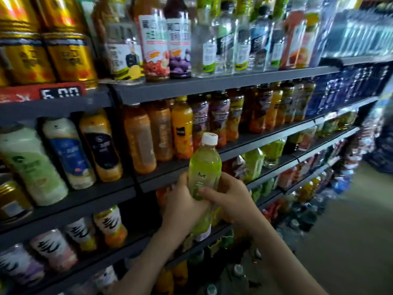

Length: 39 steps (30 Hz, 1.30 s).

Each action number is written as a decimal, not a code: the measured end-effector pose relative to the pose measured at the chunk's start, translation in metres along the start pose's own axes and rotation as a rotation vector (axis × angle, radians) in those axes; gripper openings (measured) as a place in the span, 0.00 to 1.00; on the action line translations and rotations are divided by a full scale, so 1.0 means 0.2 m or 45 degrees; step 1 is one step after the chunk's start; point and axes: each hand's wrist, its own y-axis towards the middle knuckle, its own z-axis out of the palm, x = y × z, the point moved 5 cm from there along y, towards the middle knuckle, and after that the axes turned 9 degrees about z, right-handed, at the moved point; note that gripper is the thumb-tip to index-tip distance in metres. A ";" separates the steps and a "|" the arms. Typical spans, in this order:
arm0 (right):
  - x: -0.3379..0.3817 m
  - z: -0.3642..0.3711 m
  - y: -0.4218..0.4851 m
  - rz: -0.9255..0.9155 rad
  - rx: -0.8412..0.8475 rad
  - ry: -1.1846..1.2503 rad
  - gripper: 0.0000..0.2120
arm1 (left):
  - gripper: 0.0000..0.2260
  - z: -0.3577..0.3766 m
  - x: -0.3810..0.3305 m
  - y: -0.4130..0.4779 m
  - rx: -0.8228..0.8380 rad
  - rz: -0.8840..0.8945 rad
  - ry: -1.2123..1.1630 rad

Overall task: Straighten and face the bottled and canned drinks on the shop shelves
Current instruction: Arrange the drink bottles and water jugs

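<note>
Green bottle (204, 167) with a white cap (209, 139) is off the shelves, held nearly upright in the air just in front of the dark front edge of the middle shelf (157, 179). Its cap is level with the lower halves of the orange juice bottles (139, 139) standing on that shelf. The left grip (182, 206) is wrapped round the bottle's lower left side with its fingers curled behind it. The right grip (230, 198) holds the same bottle from the right, its thumb laid across the front of the green label. Beside the orange juice bottles, further right on that shelf, stand dark bottles with purple labels (219, 118). To their left are a pale green-and-white bottle (32, 165) and a blue-labelled bottle (68, 154). On the top shelf (212, 86) stand gold cans (49, 50) at the left, above a price tag (60, 92) reading 6.00. Next to them are fruit-labelled bottles (165, 43), then clear bottles (225, 39). Below the hands, at the left, a lower shelf carries bottles with white labels and black brush marks (110, 224). The far end of the shelving is too blurred to read, and the floor (350, 220) shows at the right.
</note>
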 end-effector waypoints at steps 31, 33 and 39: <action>-0.66 -2.19 0.97 0.169 -0.264 0.015 0.09 | 0.24 2.13 -0.63 1.22 0.441 0.069 -0.209; -0.66 -2.25 1.00 0.153 -0.240 0.079 0.09 | 0.25 2.19 -0.66 1.26 0.431 0.072 -0.205; -0.66 -2.32 1.04 0.100 -0.042 0.107 0.08 | 0.26 2.22 -0.71 1.22 0.289 0.008 -0.209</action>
